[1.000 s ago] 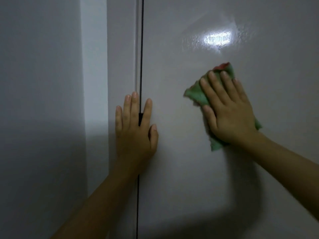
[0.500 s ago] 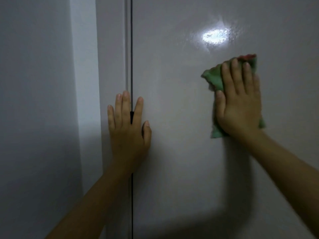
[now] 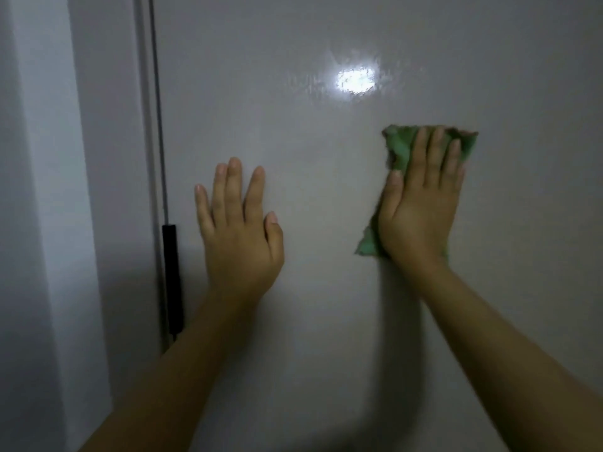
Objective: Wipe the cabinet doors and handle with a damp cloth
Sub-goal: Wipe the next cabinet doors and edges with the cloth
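While both hands lie flat on the pale cabinet door (image 3: 326,223), the right one presses a green cloth (image 3: 399,145) to it.

At the right of the frame the right hand (image 3: 421,207) has its fingers straight and close together, pointing up, with the palm pinning the cloth against the glossy panel; cloth edges stick out above the fingertips and below the heel of the palm at its left side. Near the middle of the frame the left hand (image 3: 238,230) rests on the same door, fingers spread and straight, holding nothing, well apart from the cloth. Left of that hand a black handle (image 3: 172,275) runs upright along the door's edge beside the dark gap. A bright light reflection (image 3: 355,80) sits on the panel above and between the two hands. A lighter wall (image 3: 42,190) fills the far left.
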Available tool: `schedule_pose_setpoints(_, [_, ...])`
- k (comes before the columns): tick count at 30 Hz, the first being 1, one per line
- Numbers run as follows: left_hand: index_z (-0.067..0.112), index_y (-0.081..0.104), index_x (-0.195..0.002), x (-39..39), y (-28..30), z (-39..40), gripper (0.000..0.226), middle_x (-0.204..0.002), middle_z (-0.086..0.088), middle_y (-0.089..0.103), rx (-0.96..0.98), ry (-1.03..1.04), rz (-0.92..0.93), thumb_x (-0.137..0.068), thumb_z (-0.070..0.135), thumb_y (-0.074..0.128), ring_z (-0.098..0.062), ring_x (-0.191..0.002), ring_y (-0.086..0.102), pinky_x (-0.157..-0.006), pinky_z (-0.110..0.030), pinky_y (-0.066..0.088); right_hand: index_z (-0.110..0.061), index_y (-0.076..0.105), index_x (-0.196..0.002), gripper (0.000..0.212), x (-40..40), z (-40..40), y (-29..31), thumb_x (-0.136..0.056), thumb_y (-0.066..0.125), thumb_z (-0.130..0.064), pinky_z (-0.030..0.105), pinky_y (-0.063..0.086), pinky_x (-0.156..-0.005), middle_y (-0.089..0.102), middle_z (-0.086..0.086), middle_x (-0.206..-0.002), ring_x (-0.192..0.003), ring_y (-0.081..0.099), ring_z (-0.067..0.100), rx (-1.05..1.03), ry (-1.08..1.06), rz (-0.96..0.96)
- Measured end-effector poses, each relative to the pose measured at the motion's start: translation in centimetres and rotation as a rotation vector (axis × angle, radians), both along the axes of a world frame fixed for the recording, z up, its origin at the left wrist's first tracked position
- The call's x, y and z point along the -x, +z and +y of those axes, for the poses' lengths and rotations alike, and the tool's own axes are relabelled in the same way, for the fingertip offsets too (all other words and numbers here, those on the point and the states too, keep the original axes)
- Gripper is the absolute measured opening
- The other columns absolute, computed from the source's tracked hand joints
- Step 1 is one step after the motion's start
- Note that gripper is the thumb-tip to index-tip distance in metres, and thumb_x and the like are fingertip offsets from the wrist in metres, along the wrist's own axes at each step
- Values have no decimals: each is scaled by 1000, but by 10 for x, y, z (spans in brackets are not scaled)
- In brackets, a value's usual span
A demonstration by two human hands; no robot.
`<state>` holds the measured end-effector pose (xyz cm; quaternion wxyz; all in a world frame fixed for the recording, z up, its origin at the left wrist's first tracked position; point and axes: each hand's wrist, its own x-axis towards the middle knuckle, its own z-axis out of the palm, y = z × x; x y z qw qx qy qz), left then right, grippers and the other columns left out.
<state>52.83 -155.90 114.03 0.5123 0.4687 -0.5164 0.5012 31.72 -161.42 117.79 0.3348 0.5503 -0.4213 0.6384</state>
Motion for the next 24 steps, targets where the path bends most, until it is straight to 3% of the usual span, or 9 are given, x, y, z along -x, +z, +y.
schedule_pose_setpoints(3, [5, 39, -143, 0, 1, 1, 53, -150, -22, 32, 12, 0, -4, -92, 21, 41, -36, -141, 25, -115, -57, 13, -10, 32, -146, 54, -13, 11, -45, -97, 34, -33, 44, 9, -118, 24, 10, -153, -143, 19, 33, 55, 34, 490])
schedule_pose_setpoints(6, [4, 39, -142, -1, 1, 3, 53, -149, -23, 32, 2, 2, 2, -91, 20, 43, -36, -141, 25, -115, -56, 12, -13, 33, -145, 53, 43, 2, -29, -97, 35, -34, 44, 16, -117, 29, 8, -152, -143, 22, 28, 135, -11, 961])
schedule_pose_setpoints(8, [4, 39, -142, 1, 1, 5, 53, -149, -23, 32, -7, -8, 12, -91, 18, 44, -37, -141, 25, -115, -56, 10, -11, 29, -146, 53, 80, -14, -1, -98, 33, -32, 45, 16, -117, 30, 13, -151, -142, 23, 33, 112, -19, 800])
schedule_pose_setpoints(11, [1, 38, -141, 14, 2, 7, 55, -150, -25, 29, -20, -51, 89, -90, 19, 43, -37, -142, 21, -115, -57, 6, -10, 21, -149, 55, 94, -20, 25, -99, 28, -32, 42, 8, -118, 23, 14, -155, -144, 16, 33, -7, -22, 231])
schedule_pose_setpoints(13, [1, 37, -141, 32, 1, 6, 56, -150, -25, 28, -33, -62, 121, -89, 22, 42, -37, -142, 21, -114, -57, 4, -7, 23, -148, 55, 67, -15, 14, -99, 28, -30, 44, 8, -118, 22, 15, -155, -143, 15, 35, -20, 4, 24])
schedule_pose_setpoints(15, [4, 38, -142, 54, 0, 2, 57, -150, -24, 28, -35, -65, 93, -89, 25, 43, -36, -142, 22, -114, -57, 6, -7, 26, -147, 55, 41, -6, -15, -97, 33, -30, 45, 9, -118, 24, 14, -154, -143, 16, 35, 15, 64, 175])
schedule_pose_setpoints(19, [10, 38, -143, 98, -6, -7, 60, -151, -21, 30, -76, -83, 22, -87, 28, 45, -31, -141, 23, -114, -56, 8, -14, 30, -147, 54, 70, -4, -56, -97, 34, -34, 43, 14, -118, 25, 7, -153, -143, 19, 28, 108, 47, 885])
schedule_pose_setpoints(21, [11, 38, -143, 112, -11, -8, 61, -151, -19, 31, -101, -73, -1, -85, 28, 46, -31, -141, 26, -114, -55, 10, -13, 32, -145, 53, 106, -17, -33, -96, 36, -33, 44, 16, -117, 27, 8, -152, -142, 22, 29, 131, 48, 885])
schedule_pose_setpoints(24, [12, 39, -144, 127, -14, -10, 62, -151, -18, 32, -132, -53, -2, -85, 28, 46, -31, -141, 26, -114, -53, 14, -10, 27, -147, 54, 157, -36, 9, -97, 34, -30, 44, 13, -117, 27, 14, -152, -141, 23, 35, 76, 17, 519])
